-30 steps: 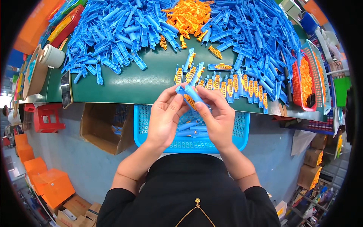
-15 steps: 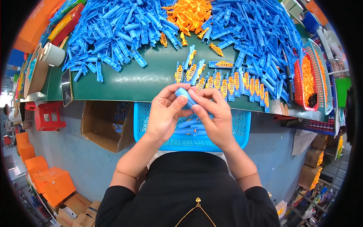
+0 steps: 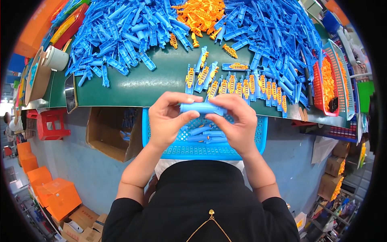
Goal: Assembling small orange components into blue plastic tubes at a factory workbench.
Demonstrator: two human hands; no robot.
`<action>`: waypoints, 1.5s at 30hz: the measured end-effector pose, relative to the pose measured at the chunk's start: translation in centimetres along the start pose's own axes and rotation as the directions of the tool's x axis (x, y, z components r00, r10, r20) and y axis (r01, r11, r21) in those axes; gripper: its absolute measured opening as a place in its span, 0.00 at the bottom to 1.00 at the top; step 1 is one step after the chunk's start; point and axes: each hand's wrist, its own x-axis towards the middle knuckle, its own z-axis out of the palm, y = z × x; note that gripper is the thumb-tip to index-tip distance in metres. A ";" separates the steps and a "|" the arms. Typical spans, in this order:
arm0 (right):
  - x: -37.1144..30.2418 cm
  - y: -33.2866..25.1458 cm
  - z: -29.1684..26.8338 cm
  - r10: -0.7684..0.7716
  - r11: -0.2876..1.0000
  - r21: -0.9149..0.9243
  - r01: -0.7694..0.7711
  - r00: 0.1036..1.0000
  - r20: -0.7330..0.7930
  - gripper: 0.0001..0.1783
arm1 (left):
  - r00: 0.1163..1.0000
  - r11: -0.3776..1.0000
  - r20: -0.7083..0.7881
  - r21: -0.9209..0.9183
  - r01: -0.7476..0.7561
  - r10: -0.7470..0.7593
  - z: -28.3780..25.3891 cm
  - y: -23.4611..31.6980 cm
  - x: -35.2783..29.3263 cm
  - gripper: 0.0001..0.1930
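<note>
Nearby, left hand [image 3: 166, 121] and right hand [image 3: 242, 124] pinch a blue tube [image 3: 201, 108] (level, I see) above the basket [image 3: 193, 150].

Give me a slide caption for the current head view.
Left hand and right hand hold a blue plastic cylindrical piece near a flat green table.

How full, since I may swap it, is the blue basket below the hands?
Partly filled: blue plastic pieces lie in the blue basket, but bare mesh shows beside them.
</note>
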 end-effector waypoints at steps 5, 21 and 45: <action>-0.6 1.3 -0.3 0.476 0.649 0.631 -0.424 0.874 0.097 0.13 | 0.935 0.774 0.169 0.525 -0.353 0.312 -0.6 1.3 -0.2 0.16; -0.7 0.9 -0.6 0.403 0.752 0.494 -0.436 0.898 0.178 0.09 | 0.948 0.523 0.294 0.793 -0.313 0.120 0.3 0.6 0.6 0.14; 9.8 9.5 -8.7 -0.004 0.740 -0.662 0.124 0.984 0.180 0.10 | 0.728 -0.051 0.686 0.726 -0.686 -0.026 -3.8 1.3 7.3 0.11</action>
